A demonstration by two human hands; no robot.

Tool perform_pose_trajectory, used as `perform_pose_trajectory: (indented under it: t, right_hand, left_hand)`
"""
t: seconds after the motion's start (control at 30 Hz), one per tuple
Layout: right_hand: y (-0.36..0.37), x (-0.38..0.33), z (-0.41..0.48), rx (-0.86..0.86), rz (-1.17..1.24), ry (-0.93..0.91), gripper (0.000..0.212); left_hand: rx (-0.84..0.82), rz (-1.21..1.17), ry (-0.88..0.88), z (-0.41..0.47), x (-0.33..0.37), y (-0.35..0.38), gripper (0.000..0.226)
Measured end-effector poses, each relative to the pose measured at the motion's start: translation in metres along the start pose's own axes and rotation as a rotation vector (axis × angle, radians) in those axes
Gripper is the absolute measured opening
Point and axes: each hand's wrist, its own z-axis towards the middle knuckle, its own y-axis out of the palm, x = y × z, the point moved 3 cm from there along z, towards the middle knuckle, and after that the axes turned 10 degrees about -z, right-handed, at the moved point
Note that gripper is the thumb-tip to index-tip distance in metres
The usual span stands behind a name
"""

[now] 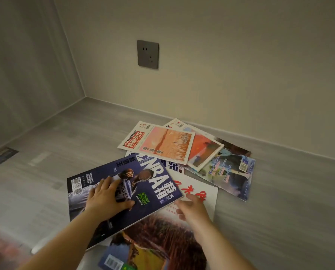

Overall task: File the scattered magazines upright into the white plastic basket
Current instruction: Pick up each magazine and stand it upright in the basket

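Magazine [143, 184] under flat left hand [108, 197], right hand [193, 209] at edge.

free: grey surface [45, 143] left | blocked: wall [240, 84] behind magazines [168, 149]

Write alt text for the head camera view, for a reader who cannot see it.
A person's left hand lies flat on a blue basketball magazine while the right hand reaches toward its edge. Other magazines lie scattered around it on a grey surface, by a wall with a socket. No basket is in view.
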Motion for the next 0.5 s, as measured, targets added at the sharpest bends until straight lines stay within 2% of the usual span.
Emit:
perform_pose_trajectory:
  t: [0.1,0.23,0.33,0.43,0.5]
  right_hand:
    - [0.001,-0.001,0.000,-0.024,-0.078,-0.046,0.034]
    - [-0.004,0.002,0.003,-0.053,-0.018,-0.011,0.022]
    - [-0.007,0.003,0.005,-0.054,0.054,-0.002,0.017]
    - [-0.007,0.003,0.007,-0.055,0.099,-0.023,0.011]
    - [-0.007,0.003,0.008,-0.045,0.121,-0.031,0.013]
  left_hand:
    - [0.010,-0.013,0.024,0.034,0.004,-0.013,0.084]
    - [-0.036,0.067,-0.011,0.069,0.009,-0.031,0.094]
    - [-0.009,0.211,-0.064,0.083,0.015,-0.048,0.094]
    - [-0.099,0.297,-0.091,0.090,0.021,-0.054,0.084]
    - [-0.196,0.167,-0.068,0.089,0.023,-0.053,0.069]
